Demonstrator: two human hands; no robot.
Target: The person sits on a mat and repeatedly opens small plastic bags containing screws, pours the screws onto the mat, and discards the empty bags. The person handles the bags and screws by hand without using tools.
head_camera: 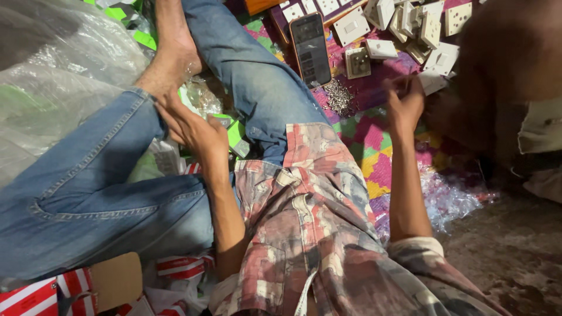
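Left hand (196, 130) beside clear bag (64, 70) of green packets (237, 137).

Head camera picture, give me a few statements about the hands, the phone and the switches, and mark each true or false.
1. The phone lies on the person's jeans leg. True.
2. The left hand holds the phone. False: it rests by the bare foot, apart from the phone.
3. White switches lie on a colourful mat. True.
4. The right hand rests flat on the clear plastic bags. False: it is raised near the switches, blurred.
5. A pile of small screws lies below the phone. True.
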